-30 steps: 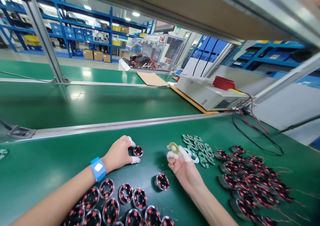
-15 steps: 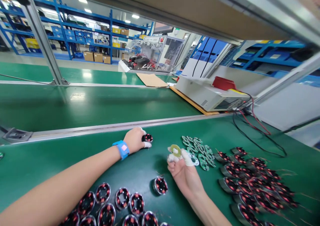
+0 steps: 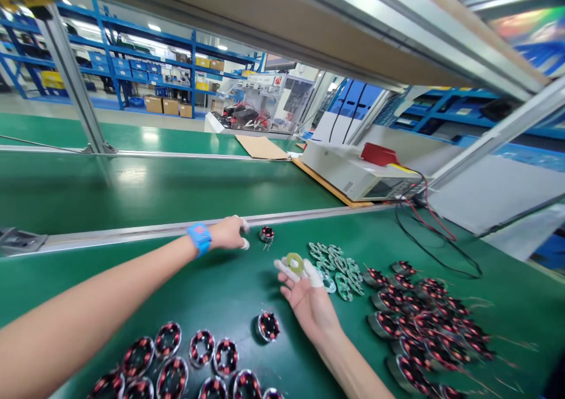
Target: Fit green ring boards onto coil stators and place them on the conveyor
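My left hand (image 3: 229, 233) is stretched far forward near the metal rail, a blue band on its wrist. Its white-capped fingers are apart, just left of a small wound coil (image 3: 266, 233) that stands free on the green mat. My right hand (image 3: 304, 296) is palm up over the mat and pinches a yellow-green ring (image 3: 294, 262) between capped fingertips. Another single coil (image 3: 267, 325) sits just left of my right wrist.
Small green ring boards (image 3: 338, 263) lie scattered right of my right hand. A heap of coils with loose wires (image 3: 424, 328) fills the right side. Rows of coils (image 3: 189, 358) line the near edge. A white instrument (image 3: 357, 172) with cables stands behind the rail (image 3: 132, 231).
My left hand carried a coil forward and to the right, set it down near the rail and let go. My right hand kept the ring and barely moved.
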The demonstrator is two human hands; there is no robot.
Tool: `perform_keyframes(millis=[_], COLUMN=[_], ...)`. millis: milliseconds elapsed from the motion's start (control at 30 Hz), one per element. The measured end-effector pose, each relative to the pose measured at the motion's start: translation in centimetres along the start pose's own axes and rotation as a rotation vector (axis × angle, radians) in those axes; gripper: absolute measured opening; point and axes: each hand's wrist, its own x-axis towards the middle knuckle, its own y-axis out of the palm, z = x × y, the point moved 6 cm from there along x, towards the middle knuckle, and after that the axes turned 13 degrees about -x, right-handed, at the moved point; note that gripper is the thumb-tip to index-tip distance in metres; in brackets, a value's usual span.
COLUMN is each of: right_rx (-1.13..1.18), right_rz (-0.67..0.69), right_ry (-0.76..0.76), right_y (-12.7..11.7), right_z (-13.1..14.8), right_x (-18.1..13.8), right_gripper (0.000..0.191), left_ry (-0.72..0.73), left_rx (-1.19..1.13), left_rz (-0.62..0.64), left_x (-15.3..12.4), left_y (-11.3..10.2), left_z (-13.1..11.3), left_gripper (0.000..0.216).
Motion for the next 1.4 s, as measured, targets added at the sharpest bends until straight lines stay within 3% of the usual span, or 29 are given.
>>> perform_keyframes(millis=[133,200,333,433,567,667,767,833,967,1067,1167,1333,1400], right_rx=[0.025,0.022,-0.046,-0.059,-0.055,-0.099,-0.126,-0.146,-0.193,-0.214,-0.230,-0.235,-0.259], right_rz=[-0.028,-0.016,0.130,0.257,0.369,0.452,0.391,0.305,0.200,0.184,0.193,0.203,0.204], right_ry=[0.018,0.023,0.078,0.164,0.226,0.233,0.156,0.091,-0.011,-0.038,-0.056,-0.077,-0.085], right_y=[-0.5,-0.4,0.8,2.1,3.8,4.8,4.6,3.9,3.0,3.1,3.3,3.2,3.1], right_z=[1.1,1.4,0.3,-1.2,-2.9,-3.5,-3.0,-2.1,-0.4,0.1,0.1,-0.2,-0.2], right_x=[3.0,3.8,2.2,-0.7,-4.4,-5.8,-4.7,-2.9,0.5,1.8,2.1,1.8,1.7], right_gripper=[0.021,0.018,0.025,0.034,0.040,0.036,0.033,0.034,0.037,0.037,0.036,0.037,0.037], left_ry=[0.050,0.122,0.269,0.274,0.214,0.125,0.058,0.073,0.089,-0.010,-0.080,-0.014,0.042], left_rx=[-0.120,-0.197,-0.342,-0.346,-0.324,-0.325,-0.320,-0.315,-0.378,-0.445,-0.468,-0.302,-0.249], left_rz=[0.433,0.555,0.565,0.583,0.493,0.241,-0.007,-0.085,-0.061,0.014,-0.084,-0.137,-0.154], left_x=[-7.4,-10.5,-12.5,-12.4,-11.9,-10.7,-9.1,-8.2,-6.8,-6.2,-6.2,-7.2,-7.5], left_y=[0.0,0.6,2.0,3.2,2.9,1.7,1.4,1.8,2.3,1.8,1.0,2.6,3.1], left_z=[1.1,1.2,0.8,1.0,2.3,3.6,4.2,4.0,3.4,3.5,3.3,2.3,2.2], left_gripper=[0.042,0.049,0.045,0.049,0.045,0.039,0.042,0.045,0.043,0.041,0.024,0.040,0.036])
